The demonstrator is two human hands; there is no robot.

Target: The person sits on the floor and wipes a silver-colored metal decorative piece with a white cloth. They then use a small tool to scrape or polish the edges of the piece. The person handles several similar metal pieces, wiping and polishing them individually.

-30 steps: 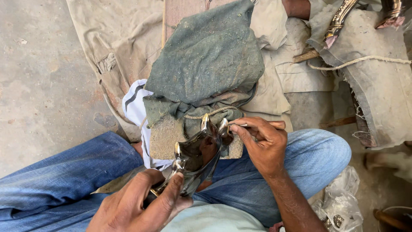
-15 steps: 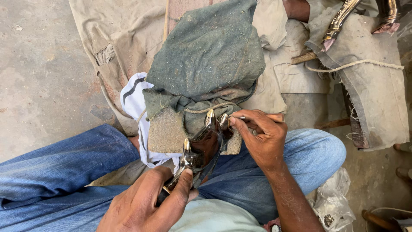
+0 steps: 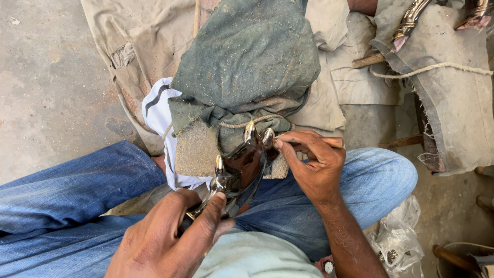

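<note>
The person sits on the concrete floor (image 3: 51, 92) with legs in blue jeans (image 3: 77, 190) spread to either side. Between the knees lies a shiny metal piece (image 3: 239, 164), curved and polished like a mirror, with rounded tips pointing up toward a pile of cloth.

The left hand (image 3: 164, 237) wraps its grip around the lower end of the metal piece, fingers and thumb pressed together on it, near the person's lap. The right hand (image 3: 314, 164) pinches a thin stick-like tool (image 3: 309, 140) between thumb and fingers; the tool's tip meets the upper end of the metal piece just beside the rounded tips. What kind of tool it is cannot be told, since the hand covers most of it.

The upper part of the metal piece rests against a worn pad (image 3: 198, 149) that is bound with cord under a dusty green cloth (image 3: 247, 56). A white cloth with dark stripes (image 3: 159, 110) sticks out at the left of the pad. Beige sheets (image 3: 139, 36) lie beneath the pile.

At the top right, another polished metal part (image 3: 409, 20) lies on a grey sackcloth (image 3: 453, 103) with a rope across it. A crumpled plastic bag (image 3: 399, 237) sits by the right knee.
</note>
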